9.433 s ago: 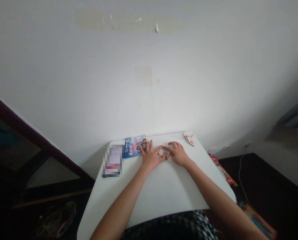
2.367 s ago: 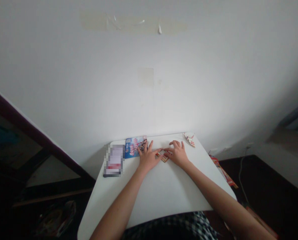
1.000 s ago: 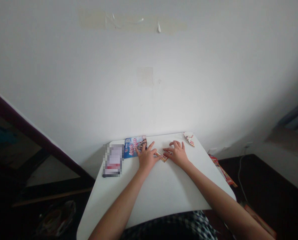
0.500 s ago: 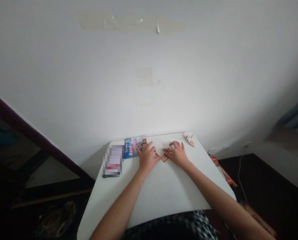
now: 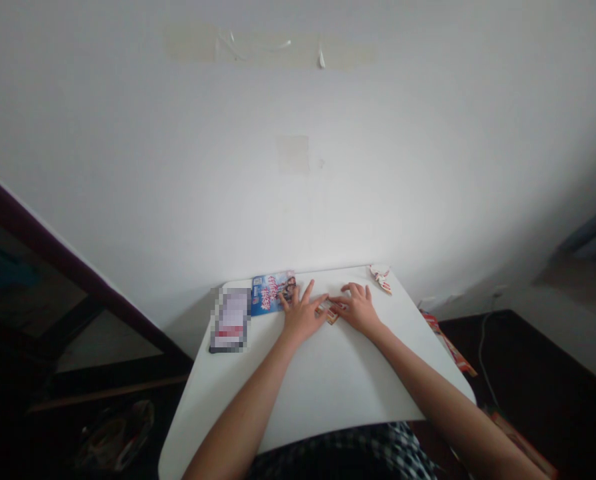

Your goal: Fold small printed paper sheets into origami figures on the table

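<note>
A small piece of orange and red printed paper (image 5: 333, 318) lies on the white table between my hands, partly covered by fingers. My left hand (image 5: 303, 318) has its fingers spread, and its index finger stretches over to the paper's far edge, meeting the fingertips of my other hand. From the right, my right hand (image 5: 361, 311) has its thumb and index finger on the paper, holding it against the tabletop, with the other fingers half curled. Just left of my left hand is a blue booklet (image 5: 265, 297) with pink lettering, its right part behind the fingertips.
A phone (image 5: 232, 317), blurred out, lies at the table's left. A crumpled red and white wrapper (image 5: 381, 278) sits in the far right corner. The white table (image 5: 338, 387) meets the wall (image 5: 303, 213). Red printed items (image 5: 451, 343) and a pale cable lie beyond its right edge.
My left hand has shifted slightly right, its index finger reaching across toward my right hand's fingertips. The right hand stays on the paper. The whole view has drifted slightly.
</note>
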The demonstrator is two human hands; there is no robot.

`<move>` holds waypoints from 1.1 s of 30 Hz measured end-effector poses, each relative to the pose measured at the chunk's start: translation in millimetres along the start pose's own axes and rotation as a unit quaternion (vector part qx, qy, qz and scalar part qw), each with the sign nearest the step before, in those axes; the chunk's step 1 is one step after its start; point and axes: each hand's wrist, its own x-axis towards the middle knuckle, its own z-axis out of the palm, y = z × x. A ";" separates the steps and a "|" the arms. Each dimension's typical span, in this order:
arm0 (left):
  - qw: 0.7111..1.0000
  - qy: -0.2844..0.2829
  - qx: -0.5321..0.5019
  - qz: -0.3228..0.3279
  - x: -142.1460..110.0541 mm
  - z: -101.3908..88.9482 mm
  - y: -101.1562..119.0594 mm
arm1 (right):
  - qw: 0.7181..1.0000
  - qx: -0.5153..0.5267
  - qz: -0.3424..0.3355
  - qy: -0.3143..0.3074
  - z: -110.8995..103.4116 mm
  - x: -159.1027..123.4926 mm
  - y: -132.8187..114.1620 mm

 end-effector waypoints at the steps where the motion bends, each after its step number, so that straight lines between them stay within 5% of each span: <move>1: 1.000 0.002 -0.002 0.005 1.1 -0.6 -0.3 | 1.000 0.000 0.001 -0.001 -0.1 0.0 -0.1; 33: 0.995 0.090 -0.021 0.024 -5.6 -18.6 -0.8 | 1.000 -0.005 0.011 0.006 -3.6 -2.8 -3.1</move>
